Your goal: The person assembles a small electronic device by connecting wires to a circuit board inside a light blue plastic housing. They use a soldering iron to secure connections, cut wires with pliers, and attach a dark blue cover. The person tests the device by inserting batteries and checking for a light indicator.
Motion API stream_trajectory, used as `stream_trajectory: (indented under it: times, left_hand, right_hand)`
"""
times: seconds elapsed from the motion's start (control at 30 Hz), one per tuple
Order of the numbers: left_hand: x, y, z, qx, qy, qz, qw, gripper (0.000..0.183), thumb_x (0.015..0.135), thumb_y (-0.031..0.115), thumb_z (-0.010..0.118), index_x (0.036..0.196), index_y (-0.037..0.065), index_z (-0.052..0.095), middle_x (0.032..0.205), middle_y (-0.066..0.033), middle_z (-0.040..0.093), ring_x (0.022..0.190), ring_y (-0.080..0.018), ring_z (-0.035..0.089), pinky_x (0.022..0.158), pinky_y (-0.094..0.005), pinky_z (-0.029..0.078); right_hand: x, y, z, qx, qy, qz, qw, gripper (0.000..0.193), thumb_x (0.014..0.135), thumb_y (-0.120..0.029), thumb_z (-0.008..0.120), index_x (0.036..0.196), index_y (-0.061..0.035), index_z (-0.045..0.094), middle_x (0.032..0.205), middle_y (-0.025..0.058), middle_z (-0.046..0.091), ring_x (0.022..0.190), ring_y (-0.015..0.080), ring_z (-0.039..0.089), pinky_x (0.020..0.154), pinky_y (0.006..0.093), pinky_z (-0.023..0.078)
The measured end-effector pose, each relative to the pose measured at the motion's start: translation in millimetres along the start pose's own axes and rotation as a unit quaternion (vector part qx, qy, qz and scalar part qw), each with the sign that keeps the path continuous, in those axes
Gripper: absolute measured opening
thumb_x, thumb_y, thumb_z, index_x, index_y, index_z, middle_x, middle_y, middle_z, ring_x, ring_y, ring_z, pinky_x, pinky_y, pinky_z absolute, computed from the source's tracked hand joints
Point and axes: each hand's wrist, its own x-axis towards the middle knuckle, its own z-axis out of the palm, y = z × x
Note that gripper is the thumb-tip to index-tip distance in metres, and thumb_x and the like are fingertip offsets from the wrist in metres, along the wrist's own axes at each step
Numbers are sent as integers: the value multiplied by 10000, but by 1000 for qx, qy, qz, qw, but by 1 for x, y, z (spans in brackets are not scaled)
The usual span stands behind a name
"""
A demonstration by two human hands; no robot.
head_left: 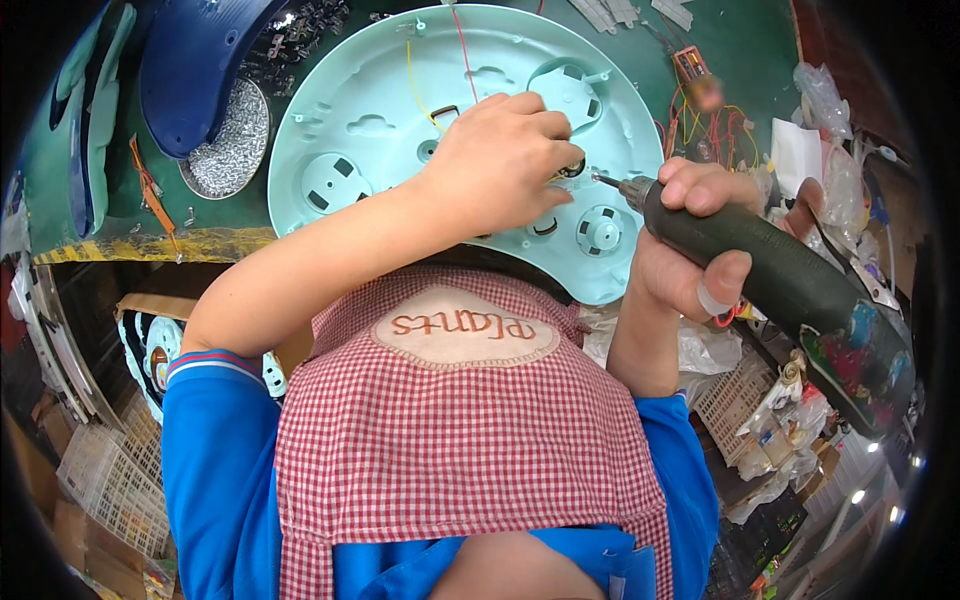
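A curved, light turquoise plastic shell (300, 130) lies on the green table with its inner side up, showing posts, slots and round recesses. My left hand (500, 165) reaches over it, fingers curled, pinching a small dark round part (571, 168) close to the shell's surface; its exact kind is hard to make out. My right hand (690, 240) is wrapped round a dark electric screwdriver (760, 260). The driver's bit (600, 179) points left, just to the right of the small part. A yellow wire (413, 85) and a red wire (464, 50) run across the shell.
Left of the shell stand a round bowl of small silvery screws (228, 145) and a dark blue curved shell (190, 70). An orange strip with wires (150, 190) lies near the table edge. Wired parts (705, 95) sit at the far right. Plastic crates (735, 400) are below the table.
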Motion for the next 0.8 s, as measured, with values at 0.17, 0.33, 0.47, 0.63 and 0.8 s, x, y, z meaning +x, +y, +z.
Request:
stream_trajectory:
  times: [0.17,0.33,0.47,0.63,0.8]
  left_hand:
    - [-1,-2,0,-4,-10,-16,1000,329,647,183,781,966,127,723,975,-1,664,912,-201,592,798,-352,488]
    - [-2,-3,2,-4,-5,-14,1000,317,661,183,772,971,134,724,983,9,661,921,-197,591,817,-360,477]
    - [-3,-3,1,6,-12,-20,1000,310,688,203,761,986,127,720,981,3,659,927,-202,592,815,-359,475]
    - [-12,-3,-16,-36,22,-60,997,278,724,250,752,946,88,708,896,-25,650,887,-219,585,777,-351,481]
    - [-29,9,-28,10,-88,-55,995,201,744,265,737,736,68,694,750,-30,622,771,-241,553,714,-356,469]
  right_hand:
    - [2,12,0,19,-18,-9,1000,995,786,-383,762,1420,-82,57,772,127,577,647,210,591,661,385,520]
    - [-1,27,-4,16,-19,-6,1000,995,789,-323,751,1432,-82,31,772,137,581,641,211,590,668,382,522]
    - [0,33,-5,17,-38,-9,999,893,800,-328,718,1400,-49,119,774,133,583,646,209,586,684,398,524]
    - [12,14,-35,38,56,13,998,495,834,-472,578,999,-7,545,744,101,578,671,228,571,703,399,494]
    - [28,13,-70,-212,180,-129,952,418,843,-307,643,1063,28,527,828,148,625,732,248,595,752,358,501]
